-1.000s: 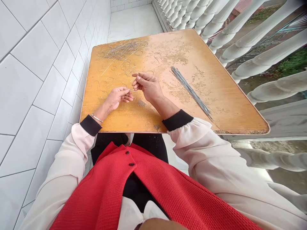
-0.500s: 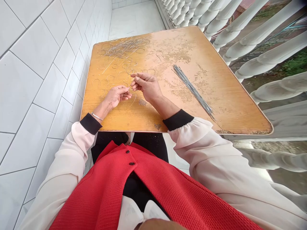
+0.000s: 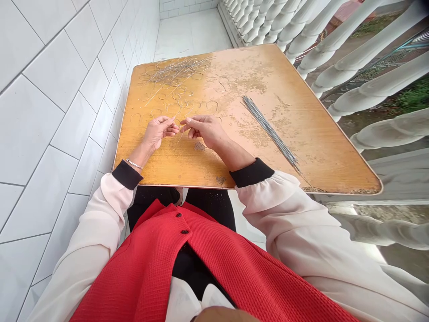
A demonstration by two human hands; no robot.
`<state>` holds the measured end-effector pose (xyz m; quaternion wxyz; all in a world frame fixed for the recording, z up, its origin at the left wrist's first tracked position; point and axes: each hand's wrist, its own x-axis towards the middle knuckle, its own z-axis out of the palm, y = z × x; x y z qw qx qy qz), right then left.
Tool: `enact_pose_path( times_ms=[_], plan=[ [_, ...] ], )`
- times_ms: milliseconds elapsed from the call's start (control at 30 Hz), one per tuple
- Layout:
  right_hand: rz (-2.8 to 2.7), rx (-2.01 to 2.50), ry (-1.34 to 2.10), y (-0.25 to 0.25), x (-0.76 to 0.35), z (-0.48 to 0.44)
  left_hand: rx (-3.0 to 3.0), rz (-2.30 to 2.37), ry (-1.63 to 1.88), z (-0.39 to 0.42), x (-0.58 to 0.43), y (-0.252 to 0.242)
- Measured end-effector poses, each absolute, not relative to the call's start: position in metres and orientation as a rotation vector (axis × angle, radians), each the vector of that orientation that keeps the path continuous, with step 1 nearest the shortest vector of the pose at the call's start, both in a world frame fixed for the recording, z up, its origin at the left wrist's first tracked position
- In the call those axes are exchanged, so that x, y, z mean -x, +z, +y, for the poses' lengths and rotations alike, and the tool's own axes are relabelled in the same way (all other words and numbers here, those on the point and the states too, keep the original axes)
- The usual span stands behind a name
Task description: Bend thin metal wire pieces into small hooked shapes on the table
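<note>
My left hand [image 3: 157,130] and my right hand [image 3: 205,129] meet fingertip to fingertip over the near left part of a worn wooden table [image 3: 321,147]. Both pinch a thin piece of wire [image 3: 181,132] that runs between them; it is very fine and hard to follow. Several bent wire loops [image 3: 174,106] lie on the table just beyond my fingers. A tangled heap of wire pieces [image 3: 176,69] sits at the far left corner. A bundle of straight wires [image 3: 270,132] lies diagonally to the right of my right hand.
A white tiled wall [image 3: 56,98] runs close along the table's left side. White balusters [image 3: 351,58] of a railing stand to the right. A tiled floor [image 3: 191,31] stretches beyond the table's far edge.
My two hands have come together: the left rose from the table and the right moved down and left, so both now pinch the same wire.
</note>
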<state>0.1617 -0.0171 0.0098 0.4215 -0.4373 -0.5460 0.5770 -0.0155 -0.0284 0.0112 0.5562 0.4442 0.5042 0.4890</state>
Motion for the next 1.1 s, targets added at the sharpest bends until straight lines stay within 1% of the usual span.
enact_pose_path(
  times_ms=[100,267,433,600,800,1100],
  plan=[
    [-1.444,1.098,1.465,0.009,-0.158,-0.018,-1.052,1.203,1.181,-0.026,0.017,0.01],
    [-1.476,1.134,1.397,0.008,-0.152,-0.017,-1.088,1.197,1.203,-0.026,0.015,0.009],
    [-1.35,1.205,1.31,0.007,-0.147,-0.02,-1.117,1.235,1.215,-0.03,0.01,0.01],
    [-1.183,1.189,1.317,0.005,-0.141,-0.026,-1.144,1.218,1.192,-0.032,0.007,0.01],
    [-1.168,1.196,1.297,0.003,-0.138,-0.026,-1.142,1.226,1.192,-0.029,0.009,0.01],
    [-1.193,1.193,1.455,-0.002,-0.137,-0.025,-1.138,1.251,1.168,-0.022,0.014,0.012]
  ],
)
